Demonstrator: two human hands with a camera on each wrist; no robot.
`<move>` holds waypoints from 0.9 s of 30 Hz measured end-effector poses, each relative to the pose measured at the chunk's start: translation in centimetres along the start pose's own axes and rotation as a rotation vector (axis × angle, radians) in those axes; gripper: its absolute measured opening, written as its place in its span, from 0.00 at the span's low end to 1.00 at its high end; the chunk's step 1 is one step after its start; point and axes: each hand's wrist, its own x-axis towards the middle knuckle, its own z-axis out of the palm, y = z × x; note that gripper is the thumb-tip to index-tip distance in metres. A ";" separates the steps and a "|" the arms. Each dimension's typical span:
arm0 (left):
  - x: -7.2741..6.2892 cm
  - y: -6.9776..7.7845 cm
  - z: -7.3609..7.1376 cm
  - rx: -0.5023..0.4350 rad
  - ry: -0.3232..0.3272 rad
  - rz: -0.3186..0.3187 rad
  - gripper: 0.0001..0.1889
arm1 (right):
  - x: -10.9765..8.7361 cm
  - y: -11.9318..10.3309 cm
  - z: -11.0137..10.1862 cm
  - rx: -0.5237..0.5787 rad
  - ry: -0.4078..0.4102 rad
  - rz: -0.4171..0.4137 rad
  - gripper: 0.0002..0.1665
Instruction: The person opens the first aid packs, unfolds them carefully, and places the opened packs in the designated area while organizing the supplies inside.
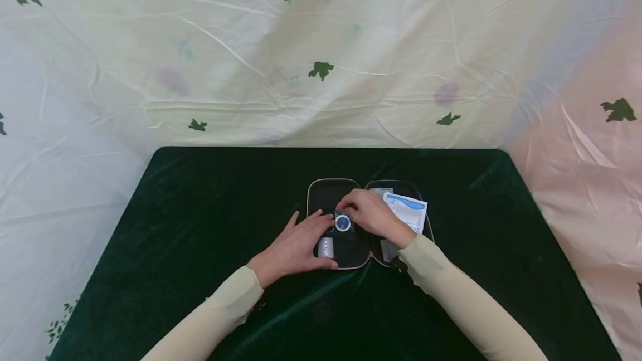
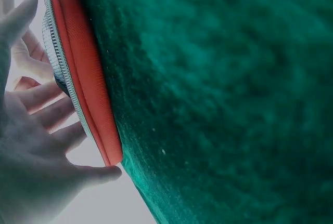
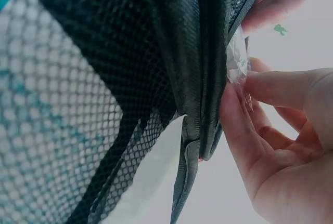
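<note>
A small zippered case (image 1: 353, 258) lies unfolded on the table, black inside and red outside, as its shell (image 2: 86, 68) shows in the left wrist view. My left hand (image 1: 301, 241) spreads over its left half, fingertips beside a round blue-and-white item (image 1: 343, 223) and thumb at the near rim. From the right, my right hand (image 1: 371, 210) reaches in over the hinge. Its thumb and forefinger pinch a clear plastic wrapper (image 3: 238, 57), seen in the right wrist view at the case's edge. A whitish roll (image 1: 326, 248) sits under the left palm's edge.
In the case's right half, a white-and-blue packet (image 1: 408, 210) sticks out past the rim, partly behind the right wrist. Black mesh (image 3: 104, 37) fills much of the right wrist view. Dark green velvet (image 1: 225, 199) covers the table, with a patterned cloth (image 1: 251, 82) hanging behind.
</note>
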 end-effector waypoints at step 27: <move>1.2 0.6 0.4 0.206 -0.051 0.122 0.48 | -5.4 1.0 -0.8 -0.199 -0.147 -0.203 0.26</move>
